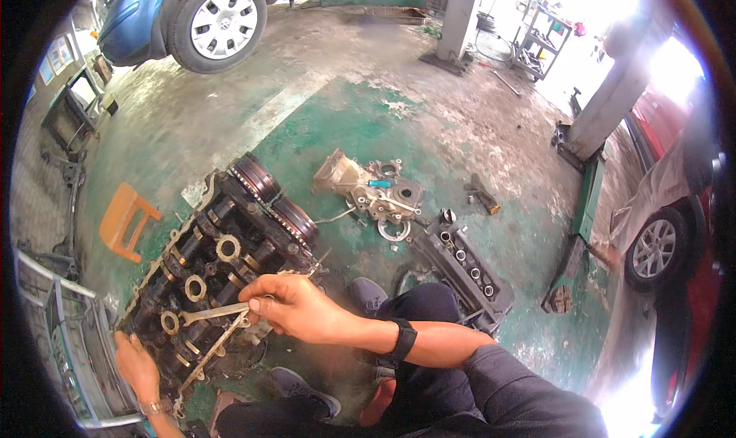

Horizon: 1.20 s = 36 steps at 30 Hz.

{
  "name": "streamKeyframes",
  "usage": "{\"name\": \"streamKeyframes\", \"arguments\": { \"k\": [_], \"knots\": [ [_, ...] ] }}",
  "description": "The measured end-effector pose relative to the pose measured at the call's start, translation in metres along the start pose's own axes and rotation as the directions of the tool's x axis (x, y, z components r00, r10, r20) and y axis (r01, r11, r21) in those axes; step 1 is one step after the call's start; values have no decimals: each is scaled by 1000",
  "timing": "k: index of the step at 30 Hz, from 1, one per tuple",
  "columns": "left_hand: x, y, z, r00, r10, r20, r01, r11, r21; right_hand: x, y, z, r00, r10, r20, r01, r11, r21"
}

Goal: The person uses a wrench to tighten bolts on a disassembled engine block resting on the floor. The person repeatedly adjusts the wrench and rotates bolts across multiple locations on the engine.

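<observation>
A dirty black cylinder head [222, 254] with two round cam gears lies on the green workshop floor in front of me. My right hand [295, 308] grips the shaft of a metal ring spanner [201, 314], whose ring end sits on a bolt of the cylinder head. My left hand [136, 365] rests on the near left edge of the cylinder head, steadying it. A black band is on my right wrist. My knees and grey shoes show below.
A grey timing cover [376, 193] and a black valve cover [464, 265] lie to the right. An orange stool [126, 219] stands left, a metal tray [65, 346] beside it. A blue car [192, 16] sits behind; lift posts [606, 104] and a red car [675, 208] at right.
</observation>
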State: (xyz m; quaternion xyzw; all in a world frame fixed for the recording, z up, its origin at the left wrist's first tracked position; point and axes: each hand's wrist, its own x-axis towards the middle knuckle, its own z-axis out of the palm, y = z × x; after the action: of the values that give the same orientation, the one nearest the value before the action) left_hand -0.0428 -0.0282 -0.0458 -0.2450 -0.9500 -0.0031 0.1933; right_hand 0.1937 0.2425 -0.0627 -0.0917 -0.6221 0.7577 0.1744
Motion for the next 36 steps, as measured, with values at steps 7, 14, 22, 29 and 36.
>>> {"name": "streamKeyframes", "arguments": {
  "k": [7, 14, 22, 29, 36],
  "knots": [
    [-3, 3, -1, 997, -55, 48, 54, 998, 22, 0, 2, -1, 1000, 10, 19, -9, 999, -36],
    [-4, 9, -4, 999, 7, -34, -7, 1000, 25, 1, 5, -1, 1000, 4, 23, -3, 1000, -16],
    [3, 1, -2, 999, -6, 41, 6, 1000, -10, -2, -1, -3, 996, 85, -22, -85, 996, -17],
    [4, 10, -11, 996, -62, 63, 61, 998, 27, 1, -13, -10, 992, 107, -73, -103, 993, 55],
    [4, 17, -14, 994, -90, 54, 87, 995, 46, 0, -25, -25, 982, 70, -176, -37, 983, 181]
  ]
}}
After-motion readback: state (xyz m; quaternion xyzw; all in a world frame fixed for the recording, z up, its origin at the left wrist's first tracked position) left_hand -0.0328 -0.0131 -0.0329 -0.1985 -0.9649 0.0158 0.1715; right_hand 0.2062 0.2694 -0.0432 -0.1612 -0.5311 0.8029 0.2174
